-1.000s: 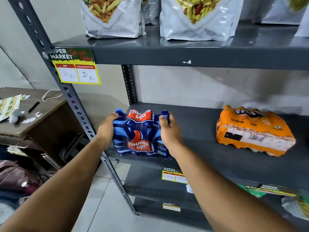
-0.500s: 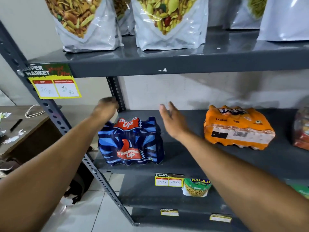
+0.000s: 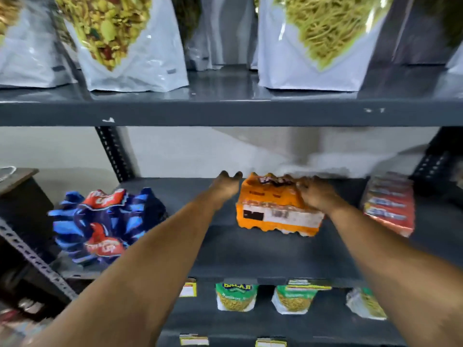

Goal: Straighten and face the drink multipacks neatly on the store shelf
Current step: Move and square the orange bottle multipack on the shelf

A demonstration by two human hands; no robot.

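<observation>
R hand [image 3: 317, 196] fingers draped on orange shrink-wrapped drink multipack [image 3: 278, 212], grip unclear w/ blur | L hand [image 3: 226, 186] loosely curled, empty, just beside pack's L edge | risk: one-sided pull skews pack on grey metal shelf [image 3: 250, 251].

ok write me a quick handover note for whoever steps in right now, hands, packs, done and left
Left hand: open, at the left end of the orange pack, contact unclear.
Right hand: resting on the orange pack's top right, grip blurred.
Blue pack: at the left end of the middle shelf, label facing out, looks done.
Orange pack: mid-shelf, slightly askew.
Red pack: at the right, untouched.
Left: square up the orange pack, then the red one.
</observation>
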